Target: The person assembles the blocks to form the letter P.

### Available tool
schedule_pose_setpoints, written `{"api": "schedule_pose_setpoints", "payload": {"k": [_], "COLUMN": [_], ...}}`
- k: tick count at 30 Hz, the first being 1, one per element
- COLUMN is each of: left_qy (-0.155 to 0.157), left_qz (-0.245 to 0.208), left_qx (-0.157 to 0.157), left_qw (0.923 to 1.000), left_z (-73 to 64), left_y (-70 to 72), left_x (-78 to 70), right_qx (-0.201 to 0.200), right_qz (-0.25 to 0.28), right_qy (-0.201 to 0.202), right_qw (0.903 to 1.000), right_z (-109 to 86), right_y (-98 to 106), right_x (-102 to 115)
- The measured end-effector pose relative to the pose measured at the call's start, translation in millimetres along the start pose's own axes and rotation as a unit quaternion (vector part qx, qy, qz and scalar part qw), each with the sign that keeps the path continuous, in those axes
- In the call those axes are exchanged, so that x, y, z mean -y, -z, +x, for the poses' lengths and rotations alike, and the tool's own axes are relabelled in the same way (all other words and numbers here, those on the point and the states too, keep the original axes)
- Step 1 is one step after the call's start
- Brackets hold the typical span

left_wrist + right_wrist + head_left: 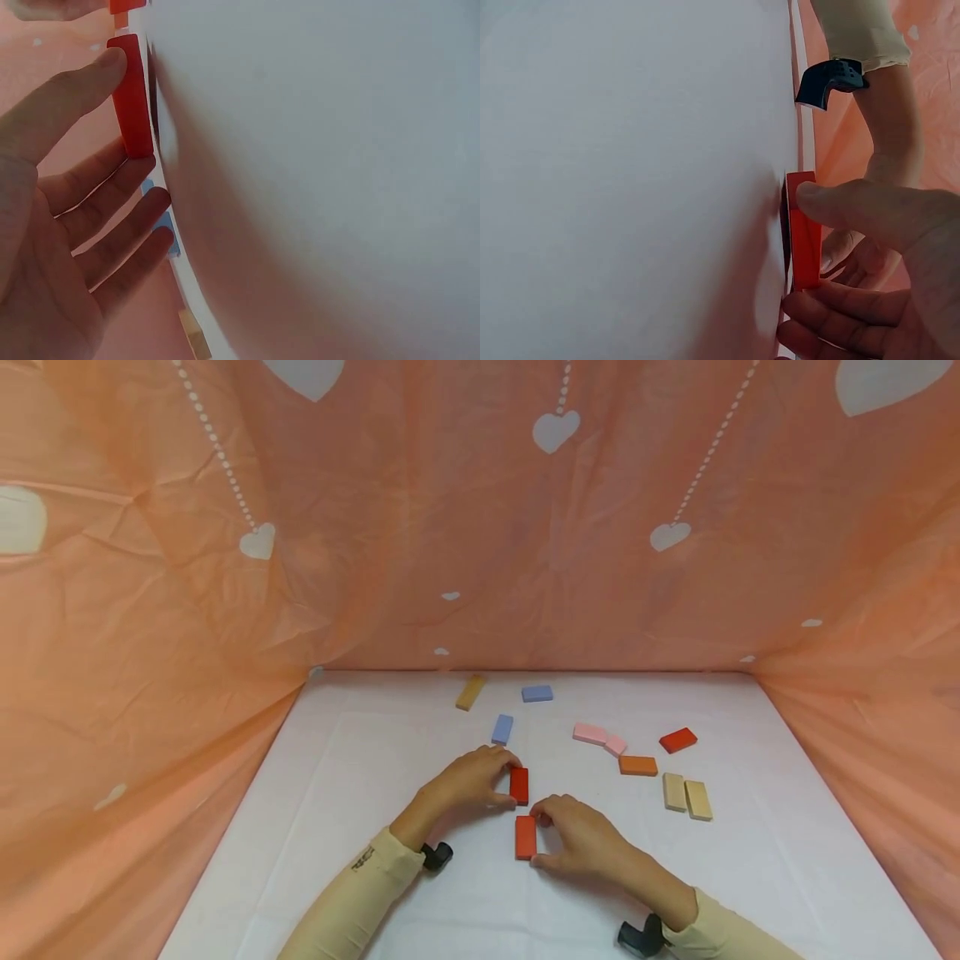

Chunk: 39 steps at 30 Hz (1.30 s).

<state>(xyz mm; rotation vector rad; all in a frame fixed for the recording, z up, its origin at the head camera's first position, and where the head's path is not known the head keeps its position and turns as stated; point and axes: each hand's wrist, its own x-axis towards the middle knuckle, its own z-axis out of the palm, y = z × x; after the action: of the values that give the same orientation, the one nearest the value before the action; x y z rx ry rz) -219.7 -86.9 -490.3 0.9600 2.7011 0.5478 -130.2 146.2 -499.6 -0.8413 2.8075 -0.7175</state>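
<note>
My left hand [471, 779] pinches a red block [519, 786] by its two ends. In the left wrist view the thumb [112, 64] sits at one end of it and the index fingertip at the other, while the remaining fingers spread loosely. Closer to the front, my right hand [581, 835] pinches an orange-red block [526, 837] lengthwise, thumb at its near end and fingers at its far end. The two blocks lie nearly in line, with a small gap between them. The right wrist view shows the thumb [847, 202] over that block's upper end.
Beyond the left hand are two blue blocks [502, 729] and a yellowish wooden block [470, 692]. On the right lie pink blocks [590, 733], an orange block [638, 766], another red block [678, 740] and two pale wooden blocks [674, 792]. An orange curtain [480, 527] surrounds the white table [337, 793].
</note>
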Motion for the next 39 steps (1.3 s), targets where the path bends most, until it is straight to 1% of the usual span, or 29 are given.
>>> {"api": "schedule_pose_setpoints", "payload": {"k": [4,6,10,14,16,19,27,35,39], "left_qy": [-0.007,-0.006,0.011,0.027,0.026,0.021,0.009,-0.006,-0.009], "left_qz": [0.022,0.020,0.007,-0.003,-0.004,-0.003,0.004,0.027,0.027], "left_qx": [-0.006,-0.005,-0.001,-0.006,-0.009,-0.008,-0.008,-0.006,-0.005], "left_qw": [0.9997,0.9998,0.9999,0.9996,0.9996,0.9997,0.9999,0.9996,0.9996], "left_z": [1.6,1.6,0.0,-1.5,-2.0,-2.3,-3.4,-3.8,-5.6], "left_y": [-2.2,-2.4,-1.6,-0.7,-0.9,-1.8,-4.2,-6.0,-5.8], "left_x": [-0.7,-1.2,-0.7,0.8,1.6,1.7,-2.7,-4.6,-6.7], "right_qx": [-0.009,-0.010,-0.009,-0.004,-0.001,0.001,-0.002,0.001,0.003], "right_qz": [-0.015,-0.016,-0.007,0.020,0.034,0.045,0.046,0.043,0.041], "right_qy": [0.005,0.005,0.002,-0.017,-0.028,-0.032,-0.018,-0.019,-0.021], "right_qw": [0.9998,0.9998,0.9999,0.9996,0.9990,0.9985,0.9988,0.9989,0.9989], "right_z": [0.2,0.2,-1.6,-4.8,-6.1,-7.2,-7.2,-8.0,-8.3], "right_y": [-1.9,-2.1,-1.6,-0.8,-0.3,0.1,0.8,1.3,1.0], "right_x": [-0.2,0.0,0.9,0.6,0.1,-1.0,-1.7,-1.9,-1.8]}}
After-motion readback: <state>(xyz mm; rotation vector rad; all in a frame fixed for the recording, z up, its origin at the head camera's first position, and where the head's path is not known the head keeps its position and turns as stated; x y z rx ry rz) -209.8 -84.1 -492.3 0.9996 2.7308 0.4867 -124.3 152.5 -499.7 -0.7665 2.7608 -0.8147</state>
